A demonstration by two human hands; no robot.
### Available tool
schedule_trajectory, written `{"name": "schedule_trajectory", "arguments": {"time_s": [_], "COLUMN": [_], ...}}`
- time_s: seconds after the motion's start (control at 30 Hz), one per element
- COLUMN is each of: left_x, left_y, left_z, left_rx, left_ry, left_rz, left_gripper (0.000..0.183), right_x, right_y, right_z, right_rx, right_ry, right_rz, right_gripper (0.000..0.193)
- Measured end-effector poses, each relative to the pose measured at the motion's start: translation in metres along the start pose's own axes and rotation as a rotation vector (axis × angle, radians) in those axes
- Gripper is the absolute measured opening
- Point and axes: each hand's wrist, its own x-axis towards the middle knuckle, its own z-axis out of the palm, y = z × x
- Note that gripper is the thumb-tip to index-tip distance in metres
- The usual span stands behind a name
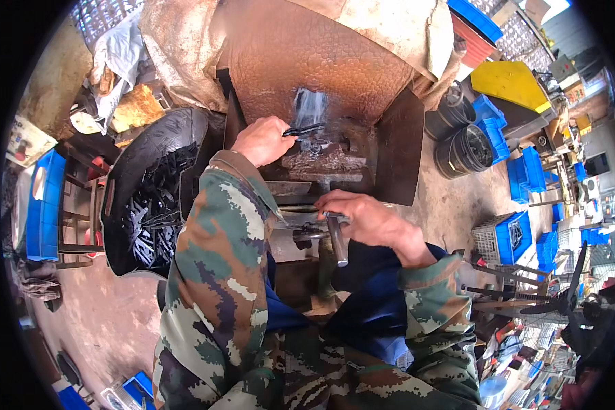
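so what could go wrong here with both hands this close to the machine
1. The left hand holds a thin dark metal piece at the rusty press tooling; its fingers could get pinched there.
2. The right hand grips the grey steel lever handle; an early pull might catch the left hand.
3. Both hands look bare, so sharp stamped edges could cut.

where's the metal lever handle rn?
Head view, centre: the metal lever handle is gripped in the right hand, just below the rusty machine and above the person's lap.
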Motion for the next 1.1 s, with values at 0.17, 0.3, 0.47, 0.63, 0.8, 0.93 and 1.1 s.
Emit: {"name": "schedule_trajectory", "arguments": {"time_s": [0.17, 0.3, 0.47, 0.63, 0.8, 0.93, 1.1], "left_x": [0.004, 0.006, 0.015, 0.004, -0.010, 0.005, 0.012], "left_y": [-0.012, -0.014, 0.009, 0.056, 0.066, 0.048, 0.017], "left_z": [0.008, 0.018, 0.013, -0.002, -0.011, -0.010, -0.004], "left_rx": [-0.044, -0.032, -0.084, -0.765, -1.100, -0.945, -1.024], "left_ry": [-0.060, 0.008, 0.253, -0.059, -0.203, -0.181, -0.082], "left_rz": [-0.001, 0.028, 0.017, 0.016, -0.075, -0.165, -0.244], "left_gripper": [0.024, 0.023, 0.023, 0.022, 0.024, 0.031, 0.030], "right_x": [0.020, 0.036, 0.051, 0.063, 0.077, 0.072, 0.060], "right_y": [-0.007, 0.005, 0.018, 0.016, 0.011, 0.013, 0.016], "right_z": [-0.030, -0.035, -0.033, -0.034, -0.028, -0.032, -0.032], "right_rx": [0.512, 0.640, 0.991, 1.139, 1.097, 1.059, 1.065], "right_ry": [0.043, 0.334, 0.703, 0.859, 0.841, 0.899, 0.903], "right_rz": [0.514, 0.681, 0.627, 0.512, 0.464, 0.469, 0.473], "right_gripper": [0.021, 0.018, 0.023, 0.024, 0.020, 0.020, 0.022]}}
